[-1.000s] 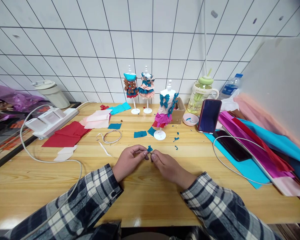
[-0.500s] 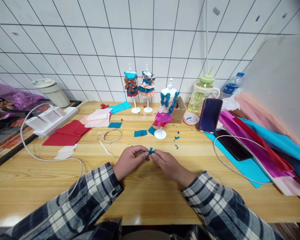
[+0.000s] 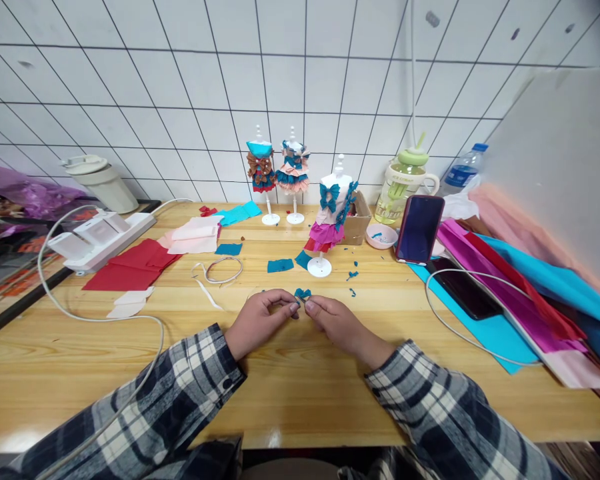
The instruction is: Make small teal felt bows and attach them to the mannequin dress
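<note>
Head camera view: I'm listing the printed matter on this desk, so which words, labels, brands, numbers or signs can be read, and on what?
"ICE", small, on the band of the green-lidded mug; the word after it is too blurred to be sure of.
Larger yellowish letters lower on the same mug: too blurred to read.
White marks on the water bottle's blue label: too small to read.
I can read nothing else.
</note>
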`<state>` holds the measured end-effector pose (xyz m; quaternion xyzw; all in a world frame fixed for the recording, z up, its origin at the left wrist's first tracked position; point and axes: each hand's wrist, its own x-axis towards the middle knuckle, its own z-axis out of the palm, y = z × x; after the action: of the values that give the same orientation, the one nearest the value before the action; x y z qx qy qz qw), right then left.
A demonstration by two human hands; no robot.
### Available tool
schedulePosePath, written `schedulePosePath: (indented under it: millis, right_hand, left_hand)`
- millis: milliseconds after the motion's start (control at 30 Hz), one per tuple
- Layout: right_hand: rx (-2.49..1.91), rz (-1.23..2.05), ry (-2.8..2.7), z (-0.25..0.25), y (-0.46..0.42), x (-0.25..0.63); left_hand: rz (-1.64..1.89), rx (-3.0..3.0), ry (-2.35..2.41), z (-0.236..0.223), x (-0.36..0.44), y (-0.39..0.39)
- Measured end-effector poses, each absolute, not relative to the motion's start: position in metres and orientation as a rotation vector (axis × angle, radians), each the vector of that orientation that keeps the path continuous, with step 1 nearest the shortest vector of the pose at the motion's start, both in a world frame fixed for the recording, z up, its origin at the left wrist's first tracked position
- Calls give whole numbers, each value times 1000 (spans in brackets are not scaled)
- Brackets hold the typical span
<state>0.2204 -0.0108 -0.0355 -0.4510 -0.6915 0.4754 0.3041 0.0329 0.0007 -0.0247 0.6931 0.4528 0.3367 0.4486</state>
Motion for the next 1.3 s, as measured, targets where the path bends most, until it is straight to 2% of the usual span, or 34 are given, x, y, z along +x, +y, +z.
schedulePosePath:
  millis: [100,300,500,733,867,1000,1133,1300]
  right_hand:
    - [-1298,1130,-1842,-36,-7,225]
    - [-1785,534,-2096,-31,3,246]
    - [-1813,334,-2224,-36,7,253]
    - [-1653,317,-2061,-34,6,252]
    - [-1262,708,-1942,-26,-1,239]
    - [-1237,1027,-1800,-25,-7,228]
    - [-1304,1015,-1811,-27,-5,227]
    - [-1329,794,-1891,-28,-1,233]
  left_hand:
    - [850,1696,1133,-25,32,1]
    - [900,1617,1100,-26,33,3]
    - [925,1509,1058,-24,35,1]
    - [923,1428,1068,-24,36,-2]
    - [926,1471,1083,-25,35,-3]
    - [920,1601,1113,-27,35,-4]
    - [924,1689,1121,-27,34,-3]
    - [816,1870,1233,-23,31,1]
